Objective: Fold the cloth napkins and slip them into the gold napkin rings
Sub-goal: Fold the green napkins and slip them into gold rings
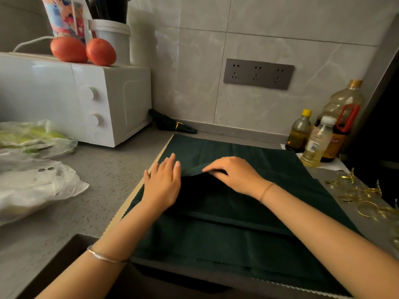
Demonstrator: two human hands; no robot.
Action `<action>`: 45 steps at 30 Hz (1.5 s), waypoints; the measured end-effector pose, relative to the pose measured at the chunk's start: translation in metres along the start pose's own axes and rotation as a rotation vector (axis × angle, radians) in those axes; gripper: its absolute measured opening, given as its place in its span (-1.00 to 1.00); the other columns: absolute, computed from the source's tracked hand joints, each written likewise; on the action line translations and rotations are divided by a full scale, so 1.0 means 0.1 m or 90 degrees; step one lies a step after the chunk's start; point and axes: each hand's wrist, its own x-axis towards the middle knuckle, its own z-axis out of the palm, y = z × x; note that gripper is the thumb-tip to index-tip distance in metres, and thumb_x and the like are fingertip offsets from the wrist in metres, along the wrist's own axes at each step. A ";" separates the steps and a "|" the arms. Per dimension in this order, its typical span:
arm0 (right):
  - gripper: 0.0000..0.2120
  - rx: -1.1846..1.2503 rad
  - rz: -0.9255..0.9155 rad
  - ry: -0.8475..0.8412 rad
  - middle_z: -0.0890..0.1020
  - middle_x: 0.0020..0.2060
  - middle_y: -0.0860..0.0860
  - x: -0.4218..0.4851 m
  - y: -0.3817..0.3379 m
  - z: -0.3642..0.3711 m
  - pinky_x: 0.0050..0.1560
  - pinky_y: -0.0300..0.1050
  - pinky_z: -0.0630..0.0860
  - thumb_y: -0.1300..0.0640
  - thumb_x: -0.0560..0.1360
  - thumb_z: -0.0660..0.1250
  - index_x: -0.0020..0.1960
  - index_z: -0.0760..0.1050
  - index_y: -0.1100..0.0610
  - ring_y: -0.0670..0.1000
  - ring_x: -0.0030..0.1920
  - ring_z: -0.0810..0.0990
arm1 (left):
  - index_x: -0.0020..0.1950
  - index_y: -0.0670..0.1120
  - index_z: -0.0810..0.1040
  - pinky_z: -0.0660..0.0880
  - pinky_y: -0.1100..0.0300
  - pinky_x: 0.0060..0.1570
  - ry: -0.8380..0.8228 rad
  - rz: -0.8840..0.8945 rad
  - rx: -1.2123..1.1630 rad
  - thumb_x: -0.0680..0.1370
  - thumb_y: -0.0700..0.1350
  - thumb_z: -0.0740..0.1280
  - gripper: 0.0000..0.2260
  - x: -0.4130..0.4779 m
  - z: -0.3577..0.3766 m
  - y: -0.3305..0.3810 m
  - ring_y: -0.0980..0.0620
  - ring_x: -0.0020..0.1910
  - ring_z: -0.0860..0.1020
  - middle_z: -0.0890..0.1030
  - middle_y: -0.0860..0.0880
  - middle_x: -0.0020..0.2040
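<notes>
No text legible to me. Far right: labels on the small clear bottle (316,143) and large oil bottle (343,100), blurred. Far left: patterned cup (64,17), print too blurred to read.

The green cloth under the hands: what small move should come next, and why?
Probably pull the pinched fold nearer and press it flat. The right hand pinches a raised fold of the green cloth, the left hand lies flat pinning it, and the cloth is spread too wide for the gold rings.
</notes>
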 end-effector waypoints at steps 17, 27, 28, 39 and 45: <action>-0.64 -0.022 0.039 -0.133 0.31 0.40 -0.29 -1.15 0.05 0.09 0.35 -0.37 0.09 0.05 0.64 0.07 0.41 0.31 -0.19 -0.24 0.41 0.21 | 0.57 0.02 -0.19 -0.24 -0.14 0.45 -0.225 0.055 0.337 0.66 0.12 -0.19 -0.50 -0.55 0.25 0.18 -0.11 0.55 -0.18 -0.17 -0.01 0.58; -0.64 -0.012 0.048 -0.074 0.33 0.39 -0.28 -1.22 -0.01 0.16 0.34 -0.40 0.02 -0.01 0.60 0.12 0.38 0.36 -0.18 -0.26 0.41 0.22 | 0.58 0.00 -0.10 -0.17 -0.12 0.47 -0.244 0.011 0.255 0.67 0.08 -0.16 -0.52 -0.19 0.19 0.32 -0.09 0.55 -0.09 -0.08 0.00 0.58; -0.66 -0.012 0.045 -0.059 0.35 0.37 -0.27 -1.23 -0.02 0.18 0.32 -0.44 0.02 -0.03 0.61 0.11 0.36 0.39 -0.17 -0.26 0.39 0.24 | 0.58 0.00 -0.08 -0.18 -0.12 0.47 -0.240 0.026 0.242 0.67 0.07 -0.16 -0.53 -0.14 0.22 0.32 -0.09 0.55 -0.10 -0.07 0.00 0.58; -0.66 0.062 0.085 0.037 0.46 0.35 -0.05 -0.39 -0.08 0.22 0.40 -0.15 0.23 0.11 0.64 0.06 0.34 0.46 0.06 -0.09 0.36 0.37 | 0.58 0.05 -0.11 -0.18 -0.06 0.49 -0.210 0.099 0.274 0.67 0.06 -0.17 -0.54 -0.13 0.44 0.22 -0.04 0.55 -0.14 -0.10 0.02 0.58; -0.54 -0.009 0.132 -0.189 -0.01 0.54 -0.09 -0.04 0.02 0.57 0.50 -0.03 -0.20 0.03 0.67 -0.11 0.55 -0.03 0.05 -0.11 0.52 -0.10 | 0.57 0.04 -0.14 -0.20 -0.06 0.49 -0.211 0.100 0.287 0.67 0.08 -0.18 -0.53 -0.13 0.45 0.22 -0.04 0.55 -0.16 -0.13 0.02 0.58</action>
